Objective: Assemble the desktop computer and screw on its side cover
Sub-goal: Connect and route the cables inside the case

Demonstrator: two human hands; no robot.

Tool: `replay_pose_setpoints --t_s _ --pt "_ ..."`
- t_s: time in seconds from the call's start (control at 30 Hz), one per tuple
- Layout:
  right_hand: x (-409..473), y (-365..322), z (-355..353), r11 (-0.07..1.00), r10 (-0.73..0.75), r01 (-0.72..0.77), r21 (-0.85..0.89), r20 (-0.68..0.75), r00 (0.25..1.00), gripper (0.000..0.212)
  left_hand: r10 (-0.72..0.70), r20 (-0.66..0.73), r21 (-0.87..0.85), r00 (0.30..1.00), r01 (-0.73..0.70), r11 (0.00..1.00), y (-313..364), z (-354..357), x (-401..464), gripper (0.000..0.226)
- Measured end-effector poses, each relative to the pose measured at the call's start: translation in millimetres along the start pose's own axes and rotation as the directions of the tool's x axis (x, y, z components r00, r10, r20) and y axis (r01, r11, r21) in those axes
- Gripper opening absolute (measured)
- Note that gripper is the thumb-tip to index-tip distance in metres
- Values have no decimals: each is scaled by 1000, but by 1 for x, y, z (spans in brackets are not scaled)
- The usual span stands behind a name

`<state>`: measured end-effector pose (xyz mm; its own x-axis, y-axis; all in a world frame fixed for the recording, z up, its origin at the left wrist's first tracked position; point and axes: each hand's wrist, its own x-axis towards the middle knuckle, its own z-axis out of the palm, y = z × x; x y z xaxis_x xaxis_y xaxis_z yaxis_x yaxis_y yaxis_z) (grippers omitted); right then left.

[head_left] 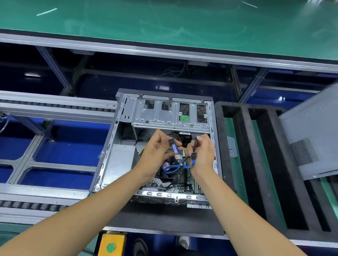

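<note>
Green-matted bench w/ open PC case (114,160) lying flat, long axis front-to-back, drive cage far; left hand (157,148) pinches blue cable (175,150), right hand (202,153) grips black cable (193,146).

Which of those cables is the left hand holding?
The blue cable: the left hand pinches its connector end, while the right hand grips the black cables.

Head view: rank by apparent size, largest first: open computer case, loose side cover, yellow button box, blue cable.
1. Open computer case.
2. Side cover, partly cut off by the frame edge, so its full extent is unsure.
3. Yellow button box, nearer the camera, which flatters it.
4. Blue cable, thin, held in both hands.
</note>
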<state>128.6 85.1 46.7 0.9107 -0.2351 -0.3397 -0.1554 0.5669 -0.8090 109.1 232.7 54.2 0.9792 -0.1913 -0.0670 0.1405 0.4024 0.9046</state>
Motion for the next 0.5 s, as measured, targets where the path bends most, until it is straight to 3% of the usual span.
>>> replay_pose_setpoints --t_s 0.2,0.37,0.5 --pt "1 1 0 999 33 -33 -3 0 999 29 87 43 217 995 -94 972 -4 1 2 15" --pt "0 1 -3 991 115 -121 58 90 989 27 30 -195 194 980 9 981 -6 5 12 16" --pt "1 -7 -4 987 152 -160 12 249 956 23 -11 -252 198 968 63 978 -11 8 16 9"
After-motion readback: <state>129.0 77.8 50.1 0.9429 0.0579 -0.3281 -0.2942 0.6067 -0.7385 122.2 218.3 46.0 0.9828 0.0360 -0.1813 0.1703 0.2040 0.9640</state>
